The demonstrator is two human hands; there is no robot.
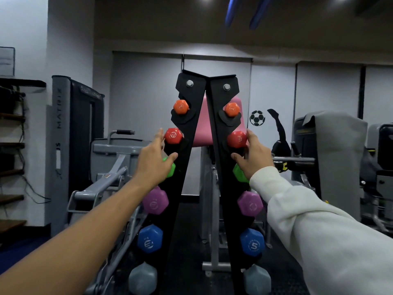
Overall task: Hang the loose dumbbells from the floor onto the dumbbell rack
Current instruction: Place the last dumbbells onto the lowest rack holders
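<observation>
Evenly racked hex dumbbells (173, 136), color-paired.

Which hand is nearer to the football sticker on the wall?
The right hand. It sits at the rack's right side, just left of the football sticker. The left hand is across the rack, farther left.

A: Rack (192, 133) centre, dumbbells stacked down both uprights?
B: Yes. Left hand (152, 159) beside left upright, right hand (254, 156) beside right. Bench (204, 124) behind the rack, machines on both sides.
</observation>
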